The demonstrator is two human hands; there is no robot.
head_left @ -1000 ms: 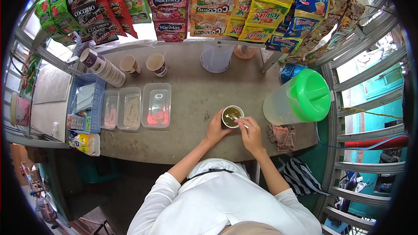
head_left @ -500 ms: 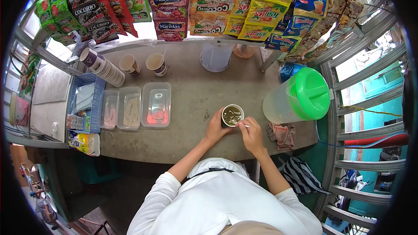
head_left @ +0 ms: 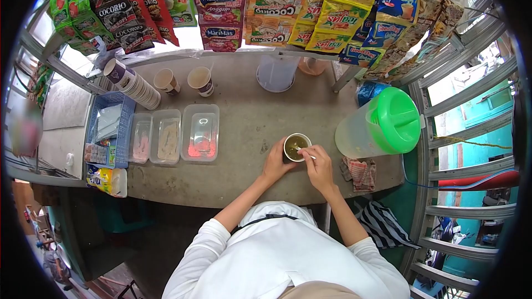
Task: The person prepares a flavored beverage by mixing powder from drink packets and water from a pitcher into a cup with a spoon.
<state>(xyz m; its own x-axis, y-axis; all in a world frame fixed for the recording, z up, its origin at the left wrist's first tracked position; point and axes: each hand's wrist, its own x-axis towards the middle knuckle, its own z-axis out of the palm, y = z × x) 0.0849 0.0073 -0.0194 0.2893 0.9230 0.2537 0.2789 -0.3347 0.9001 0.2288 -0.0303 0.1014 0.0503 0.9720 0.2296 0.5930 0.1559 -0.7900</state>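
Observation:
A paper cup (head_left: 291,139) with a greenish-brown drink in it stands near the counter's front edge. Around its left side curls my left hand (head_left: 275,163), closed on the cup. My right hand (head_left: 318,167) pinches a white spoon (head_left: 299,149) at the cup's right rim. The spoon's lower end dips into the drink, so its tip is hidden. To the right of my right hand lies a crumpled red-and-white cloth (head_left: 361,174). Behind that cloth sits a clear pitcher with a green lid (head_left: 395,120).
Three clear plastic containers (head_left: 200,133) with coloured contents line the left side, beside a blue basket (head_left: 126,124). Behind them are a leaning stack of paper cups (head_left: 132,84) and two standing paper cups (head_left: 200,81). Drink sachets (head_left: 220,11) hang above the back edge.
The spoon has shifted within the cup and its shaft now shows across the drink. My right hand has moved slightly with it, while my left hand stays on the cup.

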